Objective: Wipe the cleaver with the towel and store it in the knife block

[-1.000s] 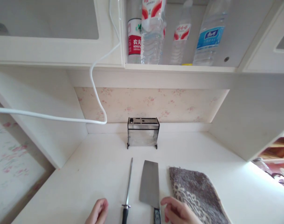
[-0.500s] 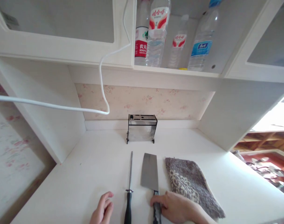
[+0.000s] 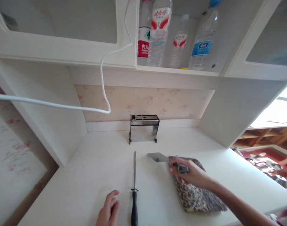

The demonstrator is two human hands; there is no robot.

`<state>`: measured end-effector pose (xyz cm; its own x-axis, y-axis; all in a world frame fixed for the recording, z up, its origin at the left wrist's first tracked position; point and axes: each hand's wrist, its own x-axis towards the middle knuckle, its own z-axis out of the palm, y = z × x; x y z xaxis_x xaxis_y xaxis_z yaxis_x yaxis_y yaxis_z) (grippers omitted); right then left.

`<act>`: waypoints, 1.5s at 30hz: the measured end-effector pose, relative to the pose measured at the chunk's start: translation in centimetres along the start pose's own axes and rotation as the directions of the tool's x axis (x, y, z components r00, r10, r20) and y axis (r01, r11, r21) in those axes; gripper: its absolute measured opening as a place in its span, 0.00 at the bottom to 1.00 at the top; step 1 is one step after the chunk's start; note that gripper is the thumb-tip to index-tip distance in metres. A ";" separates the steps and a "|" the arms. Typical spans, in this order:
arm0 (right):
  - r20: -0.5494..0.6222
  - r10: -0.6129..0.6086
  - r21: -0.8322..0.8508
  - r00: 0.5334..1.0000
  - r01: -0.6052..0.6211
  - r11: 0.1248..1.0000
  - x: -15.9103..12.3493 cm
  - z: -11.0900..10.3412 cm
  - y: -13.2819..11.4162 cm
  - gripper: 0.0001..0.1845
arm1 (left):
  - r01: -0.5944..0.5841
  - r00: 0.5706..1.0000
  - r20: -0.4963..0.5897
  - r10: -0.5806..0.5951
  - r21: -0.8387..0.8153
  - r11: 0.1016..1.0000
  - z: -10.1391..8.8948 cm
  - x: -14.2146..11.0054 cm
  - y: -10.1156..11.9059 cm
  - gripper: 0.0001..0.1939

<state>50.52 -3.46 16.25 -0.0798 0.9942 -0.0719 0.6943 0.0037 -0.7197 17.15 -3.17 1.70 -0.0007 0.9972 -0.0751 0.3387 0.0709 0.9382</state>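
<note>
My right hand (image 3: 191, 174) is wrapped round the dark handle of a cleaver (image 3: 158, 157), holding it over the upper part of a folded brown patterned towel (image 3: 190, 196). The cleaver's blade points left and looks tilted, seen foreshortened. A honing steel (image 3: 134, 201) lies on the white counter, its black handle towards me and its rod pointing away. Left of that handle, my left hand (image 3: 109, 208) rests at the bottom edge with loosely bent fingers apart, holding nothing.
A metal knife rack (image 3: 144, 130) with black edges stands at the back of the counter (image 3: 86, 179). A white cable (image 3: 74, 108) hangs across the left side. Several plastic bottles (image 3: 158, 37) stand in the overhead cupboard. Side panels (image 3: 242, 110) bound the counter.
My right hand has lifted the cleaver from beside the honing steel and moved it up and right over the towel, turning its blade leftward. The left hand stays near the steel.
</note>
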 end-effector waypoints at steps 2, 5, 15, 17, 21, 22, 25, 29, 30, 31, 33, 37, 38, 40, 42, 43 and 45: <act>-0.141 0.113 0.106 0.984 -0.098 0.989 1.3 -2.0 -0.6 0.21 | 0.005 0.999 0.044 -0.005 0.004 1.000 -0.3 0.0 0.2 0.23; -0.324 0.178 0.119 0.929 -0.147 0.982 2.8 -5.0 -1.6 0.23 | -0.013 0.998 0.070 0.012 0.013 1.000 -0.7 0.1 0.2 0.23; -0.693 -0.120 -0.129 0.711 0.042 0.991 8.6 -13.1 -10.1 0.13 | -0.122 0.990 0.076 0.121 0.010 0.992 -0.4 0.1 0.1 0.21; -0.697 -0.156 -0.174 0.700 0.046 0.984 10.5 -13.9 -11.7 0.11 | -0.111 0.991 0.080 0.111 0.004 0.994 -0.4 0.1 0.4 0.22; -0.659 -0.175 -0.213 0.731 0.042 0.976 13.4 -14.6 -14.2 0.10 | -0.084 0.992 0.093 0.084 0.003 0.996 -0.7 -0.1 0.7 0.23; -0.645 -0.178 -0.225 0.743 0.038 0.974 13.9 -14.7 -14.6 0.09 | -0.081 0.992 0.094 0.081 -0.001 0.997 -0.8 -0.1 0.8 0.23; -0.610 -0.197 -0.291 0.768 0.015 0.957 15.0 -14.5 -15.6 0.09 | -0.084 0.994 0.075 0.085 -0.015 0.996 -0.8 -0.3 0.9 0.22; -0.574 -0.231 -0.390 0.786 -0.014 0.921 16.1 -14.0 -16.6 0.11 | -0.099 0.993 0.060 0.100 -0.014 0.995 -0.6 -0.3 0.8 0.21; -0.573 -0.229 -0.395 0.787 -0.021 0.918 16.3 -13.9 -16.7 0.12 | -0.102 0.992 0.071 0.102 -0.009 0.995 -0.7 -0.3 0.7 0.21; -0.577 -0.224 -0.394 0.786 -0.027 0.919 16.5 -13.8 -16.8 0.12 | -0.102 0.991 0.083 0.102 -0.003 0.995 -0.7 -0.3 0.6 0.21; -0.588 -0.223 -0.389 0.777 -0.030 0.921 16.9 -13.8 -16.9 0.13 | -0.098 0.989 0.109 0.096 0.009 0.995 -0.8 -0.3 0.6 0.22; -0.585 -0.226 -0.398 0.779 -0.033 0.917 17.6 -13.9 -17.0 0.13 | -0.092 0.992 0.088 0.092 0.000 0.996 -1.0 -0.2 0.6 0.23; -0.585 -0.226 -0.402 0.779 -0.036 0.915 17.8 -13.9 -17.0 0.13 | -0.090 0.993 0.074 0.090 -0.003 0.996 -1.0 -0.2 0.5 0.22; -0.591 -0.237 -0.416 0.771 -0.040 0.909 18.1 -14.0 -17.1 0.13 | -0.084 0.995 0.054 0.084 -0.005 0.996 -1.0 -0.1 0.5 0.22; -0.590 -0.249 -0.432 0.768 -0.040 0.901 18.3 -14.1 -17.2 0.13 | -0.076 0.996 0.045 0.076 -0.002 0.997 -1.0 0.0 0.4 0.22; -0.583 -0.248 -0.435 0.773 -0.039 0.899 18.4 -14.1 -17.3 0.13 | -0.073 0.996 0.047 0.073 0.002 0.997 -1.0 0.0 0.3 0.22; -0.567 -0.237 -0.435 0.789 -0.042 0.900 18.6 -14.2 -17.3 0.13 | -0.073 0.996 0.056 0.072 0.007 0.997 -1.0 0.0 0.3 0.22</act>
<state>47.18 16.51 37.18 0.1781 0.8443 0.5054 0.9388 0.0081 -0.3443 16.29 -3.10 2.34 0.0760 0.9968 -0.0258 0.3445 -0.0020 0.9388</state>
